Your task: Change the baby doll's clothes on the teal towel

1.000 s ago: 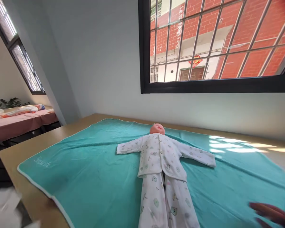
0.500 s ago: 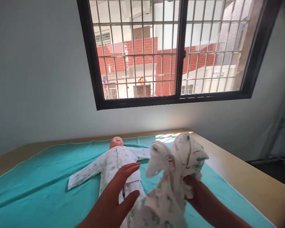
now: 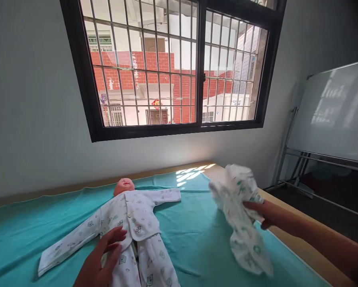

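A baby doll (image 3: 125, 185) lies on its back in a white printed jacket (image 3: 137, 215) with its sleeves stretched out sideways, and matching trousers (image 3: 156, 259). My left hand (image 3: 102, 259) is over the doll's waist on the left side, fingers apart and slightly curved, holding nothing; whether it touches the clothes I cannot tell. Out to the right, my right hand (image 3: 261, 211) grips a bunched white baby garment (image 3: 241, 223) with green print. The garment hangs down over the cloth, slightly blurred, and its exact shape is hidden by the folds.
A turquoise cloth (image 3: 190, 227) covers most of the wooden table (image 3: 220, 171). Behind it is a wall with a dark-framed barred window (image 3: 199, 123). A whiteboard (image 3: 334, 111) on a metal stand is at the right, beyond the table.
My right hand has carried the garment to the right, away from the doll. My left hand stays near the doll's waist. The view has turned right, bringing the whiteboard into sight.
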Demonstrator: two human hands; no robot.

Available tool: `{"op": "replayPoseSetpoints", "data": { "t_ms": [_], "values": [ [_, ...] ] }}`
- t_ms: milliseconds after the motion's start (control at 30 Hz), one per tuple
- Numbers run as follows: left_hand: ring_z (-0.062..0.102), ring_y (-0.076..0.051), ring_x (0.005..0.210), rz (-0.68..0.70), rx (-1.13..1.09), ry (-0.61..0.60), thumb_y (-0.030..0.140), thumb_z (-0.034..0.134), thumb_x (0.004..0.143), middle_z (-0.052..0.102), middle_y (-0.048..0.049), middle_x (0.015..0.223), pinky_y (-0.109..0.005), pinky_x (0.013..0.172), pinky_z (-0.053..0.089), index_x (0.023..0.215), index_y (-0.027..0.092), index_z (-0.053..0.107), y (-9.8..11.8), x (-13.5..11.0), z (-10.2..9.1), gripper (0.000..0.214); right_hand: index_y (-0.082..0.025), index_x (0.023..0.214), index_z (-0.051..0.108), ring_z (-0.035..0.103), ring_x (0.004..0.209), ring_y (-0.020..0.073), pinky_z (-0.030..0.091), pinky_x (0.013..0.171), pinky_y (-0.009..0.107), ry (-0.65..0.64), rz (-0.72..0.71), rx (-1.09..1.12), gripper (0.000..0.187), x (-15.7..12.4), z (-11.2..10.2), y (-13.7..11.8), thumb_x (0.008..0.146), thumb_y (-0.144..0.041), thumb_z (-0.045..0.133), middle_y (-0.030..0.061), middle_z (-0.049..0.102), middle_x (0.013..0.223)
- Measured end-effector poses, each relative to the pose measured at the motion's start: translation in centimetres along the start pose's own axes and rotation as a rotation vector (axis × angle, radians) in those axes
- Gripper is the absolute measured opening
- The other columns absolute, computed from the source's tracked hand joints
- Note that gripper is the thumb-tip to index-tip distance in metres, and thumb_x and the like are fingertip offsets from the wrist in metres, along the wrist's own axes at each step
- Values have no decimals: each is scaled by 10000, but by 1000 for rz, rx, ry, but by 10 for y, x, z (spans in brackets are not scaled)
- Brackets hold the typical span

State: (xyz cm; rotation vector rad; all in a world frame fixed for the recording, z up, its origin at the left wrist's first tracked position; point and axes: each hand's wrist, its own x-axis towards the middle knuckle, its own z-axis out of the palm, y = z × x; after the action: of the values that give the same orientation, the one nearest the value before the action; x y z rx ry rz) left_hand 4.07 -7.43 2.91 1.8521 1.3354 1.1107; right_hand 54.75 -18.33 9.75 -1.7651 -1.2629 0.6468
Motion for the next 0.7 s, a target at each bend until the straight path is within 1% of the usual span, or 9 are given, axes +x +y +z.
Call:
{"op": "replayPoseSetpoints", "data": {
  "t_ms": [33, 100, 233, 300, 400, 467, 533, 633, 700],
  "values": [
    [693, -284, 991, -6, 3, 23, 528, 575, 770, 729, -20, 1107, -397, 855, 594, 1098, 322, 634, -6, -1, -5, 392, -215, 921, 720, 705, 723, 318, 535, 519, 378, -67, 134, -85, 432, 1, 0, 14, 692, -574, 650, 161, 742, 908],
    [703, -286, 956, -11, 8, 54, 539, 602, 736, 742, -9, 1066, -392, 828, 604, 1043, 328, 657, -18, 2, -16, 376, -208, 978, 692, 689, 854, 333, 551, 560, 374, -123, 251, -194, 531, 10, -6, 35, 620, -600, 693, 171, 709, 1052],
    [684, -286, 1008, -42, -2, 90, 540, 589, 731, 733, -23, 1080, -387, 856, 589, 1014, 290, 663, -27, 19, -29, 385, -214, 1228, 568, 581, 1168, 333, 564, 795, 363, 56, 124, -226, 727, 39, -14, 45, 691, -705, 570, 159, 529, 1382],
    [673, -285, 1017, -75, -19, 118, 528, 553, 761, 718, -47, 1101, -398, 862, 577, 1042, 260, 642, -20, 31, -26, 398, -217, 1336, 486, 526, 1248, 331, 516, 930, 375, 43, 37, -260, 769, 47, 0, 44, 732, -691, 534, 142, 468, 1448],
    [663, -275, 1002, -62, -80, 113, 498, 517, 792, 702, -75, 1102, -418, 882, 552, 1076, 228, 602, -2, 48, -14, 402, -201, 1354, 479, 530, 1233, 340, 439, 1031, 418, -55, -44, -410, 729, 50, 35, 39, 743, -585, 584, 142, 532, 1388],
    [653, -263, 1009, -25, -130, 125, 470, 502, 805, 694, -80, 1096, -424, 911, 530, 1078, 217, 586, 10, 59, -8, 381, -210, 1265, 557, 572, 1161, 328, 432, 1024, 425, -82, -112, -512, 582, 48, 54, 29, 752, -481, 596, 120, 603, 1289],
    [647, -257, 1008, 8, -185, 158, 444, 510, 804, 691, -81, 1072, -429, 923, 517, 1057, 209, 583, 19, 72, -7, 354, -229, 1150, 621, 601, 1089, 301, 447, 989, 407, -65, -217, -548, 422, 45, 63, 10, 771, -407, 572, 89, 644, 1196],
    [642, -251, 1005, 49, -272, 213, 418, 552, 784, 688, -75, 1044, -428, 923, 508, 1023, 204, 585, 26, 93, -14, 322, -247, 1102, 632, 618, 1032, 270, 478, 911, 364, 54, -347, -479, 349, 37, 53, -35, 829, -445, 541, 71, 667, 1119],
    [640, -240, 1001, 48, -326, 244, 401, 571, 780, 686, -65, 1044, -413, 913, 511, 1013, 208, 591, 27, 106, -20, 303, -247, 1112, 625, 649, 925, 261, 510, 762, 337, 227, -277, -390, 421, 31, 37, -69, 840, -553, 529, 85, 686, 1059]
  ]
}}
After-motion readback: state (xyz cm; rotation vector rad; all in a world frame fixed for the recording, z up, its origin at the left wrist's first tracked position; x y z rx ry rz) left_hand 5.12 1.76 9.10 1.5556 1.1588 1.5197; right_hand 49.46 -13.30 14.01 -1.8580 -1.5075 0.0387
